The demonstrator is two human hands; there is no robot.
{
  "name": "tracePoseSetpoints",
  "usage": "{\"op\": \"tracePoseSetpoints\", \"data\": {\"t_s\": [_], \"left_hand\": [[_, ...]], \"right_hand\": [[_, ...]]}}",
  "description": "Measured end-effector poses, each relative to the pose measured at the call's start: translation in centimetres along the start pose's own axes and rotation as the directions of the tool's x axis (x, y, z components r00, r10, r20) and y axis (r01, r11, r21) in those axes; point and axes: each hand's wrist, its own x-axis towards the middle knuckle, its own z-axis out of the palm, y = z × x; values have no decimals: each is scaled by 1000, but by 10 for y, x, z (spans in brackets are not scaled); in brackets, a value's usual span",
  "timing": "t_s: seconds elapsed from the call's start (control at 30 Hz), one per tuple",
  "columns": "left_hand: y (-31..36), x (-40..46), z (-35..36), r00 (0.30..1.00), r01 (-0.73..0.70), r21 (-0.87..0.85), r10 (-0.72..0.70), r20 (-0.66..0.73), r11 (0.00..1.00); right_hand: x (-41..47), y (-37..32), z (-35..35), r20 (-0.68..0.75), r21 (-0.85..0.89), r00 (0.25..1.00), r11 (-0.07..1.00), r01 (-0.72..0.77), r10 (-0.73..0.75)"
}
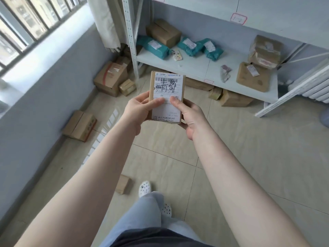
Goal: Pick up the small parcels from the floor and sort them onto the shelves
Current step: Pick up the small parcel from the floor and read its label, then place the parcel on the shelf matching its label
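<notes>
Both hands clasp one small cardboard parcel (166, 97) held up at chest height, label facing up: the left hand (138, 108) wraps its left edge, the right hand (188, 115) its right edge, thumbs pressed on the white shipping label (167, 102). Beyond it, the lower white shelf (201, 67) carries teal mailer bags (156, 46) and brown boxes. More cardboard boxes (109, 78) lie on the tiled floor (249, 148) near the wall.

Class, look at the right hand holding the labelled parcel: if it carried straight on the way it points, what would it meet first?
Probably the front edge of the lower shelf. The right hand and its parcel point up and forward toward it, with nothing visibly between, though depth is hard to judge.
</notes>
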Motion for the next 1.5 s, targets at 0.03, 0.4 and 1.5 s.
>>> {"op": "tracePoseSetpoints", "data": {"t_s": [0.03, 0.4, 1.5], "left_hand": [[4, 8, 4, 1000, -1, 1, 1, 6, 1000], [84, 161, 27, 998, -39, 22, 38, 48, 999], [362, 570, 122, 975, -210, -13, 210, 73, 978]], "right_hand": [[7, -6, -2, -2, 4, 1000, 1000, 6, -6], [140, -103, 6, -29, -19, 998, 998, 64, -64], [525, -431, 26, 14, -4, 967, 967, 254, -254]]}}
